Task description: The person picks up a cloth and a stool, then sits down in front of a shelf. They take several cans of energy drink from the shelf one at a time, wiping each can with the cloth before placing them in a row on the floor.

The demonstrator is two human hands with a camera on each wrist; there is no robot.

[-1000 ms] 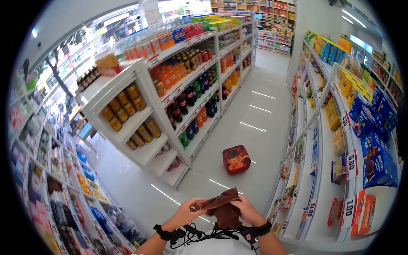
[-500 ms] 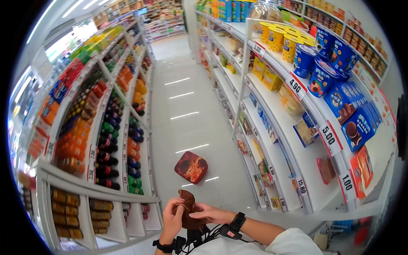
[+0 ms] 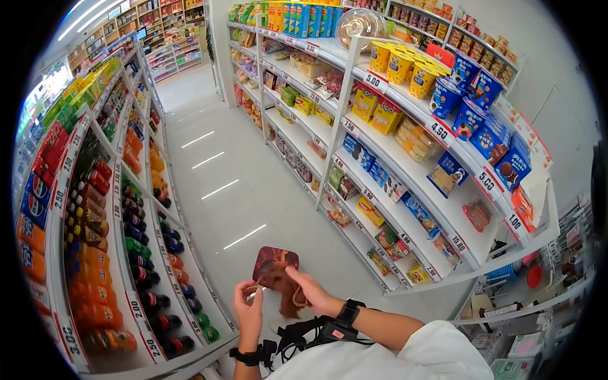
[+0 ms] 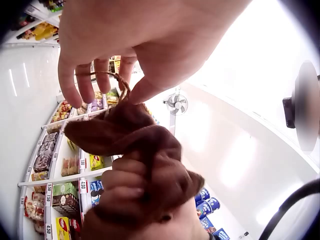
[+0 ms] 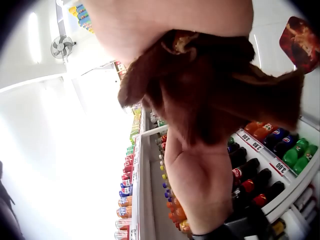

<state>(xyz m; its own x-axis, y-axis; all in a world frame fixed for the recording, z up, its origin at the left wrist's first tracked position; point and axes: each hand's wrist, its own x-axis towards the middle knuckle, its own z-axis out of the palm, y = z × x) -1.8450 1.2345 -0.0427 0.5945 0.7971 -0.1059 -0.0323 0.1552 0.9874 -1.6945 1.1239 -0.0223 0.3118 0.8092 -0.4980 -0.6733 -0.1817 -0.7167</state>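
Observation:
A soft brown cloth pouch (image 3: 291,305) with a thin drawstring cord (image 4: 119,78) hangs crumpled between my two hands, low in the head view. My right hand (image 3: 311,294) grips the cloth; in the left wrist view its curled fingers (image 4: 125,182) wrap around the gathered pouch. Off to the left, my left hand (image 3: 249,311) holds the cord, which runs across its bent fingers near the thumb. In the right wrist view, folds of the brown cloth (image 5: 200,95) cover most of the right hand's fingers.
A dark red stool (image 3: 277,254) with a picture on its top stands on the floor just beyond my hands. Drink shelves (image 3: 104,278) line the left side. Snack shelves (image 3: 405,183) with price tags run along the right. A pale tiled aisle (image 3: 209,164) lies between them.
The head view has swung right, so the snack shelves fill more of it. My left hand has drawn apart from the cloth, and the pouch now hangs from my right hand.

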